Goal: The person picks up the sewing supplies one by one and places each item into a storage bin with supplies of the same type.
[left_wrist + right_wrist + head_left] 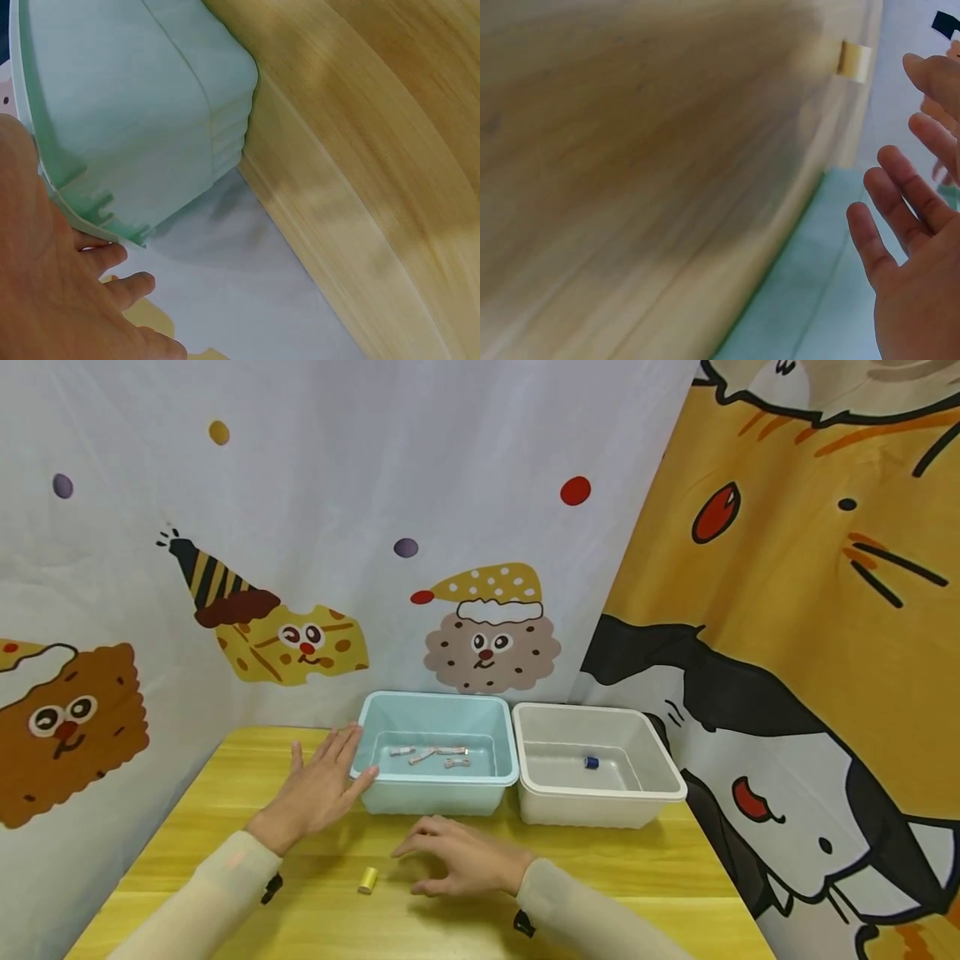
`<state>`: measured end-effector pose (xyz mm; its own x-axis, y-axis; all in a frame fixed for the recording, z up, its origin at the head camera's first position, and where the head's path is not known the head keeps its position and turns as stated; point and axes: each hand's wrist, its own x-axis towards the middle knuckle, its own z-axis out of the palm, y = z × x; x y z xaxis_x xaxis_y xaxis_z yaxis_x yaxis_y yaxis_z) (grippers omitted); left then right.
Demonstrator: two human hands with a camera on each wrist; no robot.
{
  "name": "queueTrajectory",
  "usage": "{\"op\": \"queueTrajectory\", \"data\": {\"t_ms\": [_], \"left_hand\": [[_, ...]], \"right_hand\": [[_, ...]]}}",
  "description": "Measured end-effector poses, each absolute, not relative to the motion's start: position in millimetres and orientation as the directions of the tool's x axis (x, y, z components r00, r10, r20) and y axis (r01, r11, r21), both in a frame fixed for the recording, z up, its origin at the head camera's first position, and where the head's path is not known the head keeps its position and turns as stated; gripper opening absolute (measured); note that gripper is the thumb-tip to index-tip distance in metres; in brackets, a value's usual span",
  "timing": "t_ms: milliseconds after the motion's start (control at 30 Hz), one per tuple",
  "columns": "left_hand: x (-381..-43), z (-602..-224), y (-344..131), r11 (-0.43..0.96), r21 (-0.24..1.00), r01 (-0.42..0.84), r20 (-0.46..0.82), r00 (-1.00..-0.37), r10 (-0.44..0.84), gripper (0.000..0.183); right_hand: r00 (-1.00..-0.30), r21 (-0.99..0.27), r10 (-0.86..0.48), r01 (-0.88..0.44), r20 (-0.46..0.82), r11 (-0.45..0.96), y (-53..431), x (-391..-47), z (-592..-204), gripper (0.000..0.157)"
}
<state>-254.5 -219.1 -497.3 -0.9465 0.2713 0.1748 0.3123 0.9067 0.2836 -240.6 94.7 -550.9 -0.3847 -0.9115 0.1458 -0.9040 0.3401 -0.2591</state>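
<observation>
My left hand (318, 789) lies against the left rim of a light blue plastic bin (442, 797), its fingers extended. In the left wrist view that hand's fingers (105, 259) are spread beside the bin's rim. Over the table, my right hand (468, 857) hovers with loosely bent, parted fingers and nothing in them. Just left of it stands a small yellow thread spool (368, 881), which also shows as a yellow-and-white spool (853, 61) in the right wrist view. Inside the blue bin lie several small pinkish pieces (423, 756), too small to identify.
Right of the blue bin, close beside it, sits an off-white bin (592, 807) holding a dark blue thread spool (591, 762). Both stand at the back of the yellow wood-grain table (300, 910). A cartoon-printed cloth (480, 460) hangs behind. Something dark (716, 827) is beyond the table's right edge.
</observation>
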Motion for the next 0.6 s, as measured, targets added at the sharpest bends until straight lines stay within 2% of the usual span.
{"op": "queueTrajectory", "data": {"t_ms": [233,600], "left_hand": [[-256.2,-495.6,-220.1,0.907,0.283,0.312,0.182,-0.946,0.268,0.089],[-254.8,-496.7,-218.5,0.903,0.292,0.314,0.175,-0.946,0.273,0.089]], "right_hand": [[-0.388,-0.257,-0.916,-0.900,0.100,0.353,74.2,-246.3,-563.3,0.060],[-0.405,-0.323,-0.914,-0.868,0.018,0.378,54.1,-249.4,-577.8,0.066]]}}
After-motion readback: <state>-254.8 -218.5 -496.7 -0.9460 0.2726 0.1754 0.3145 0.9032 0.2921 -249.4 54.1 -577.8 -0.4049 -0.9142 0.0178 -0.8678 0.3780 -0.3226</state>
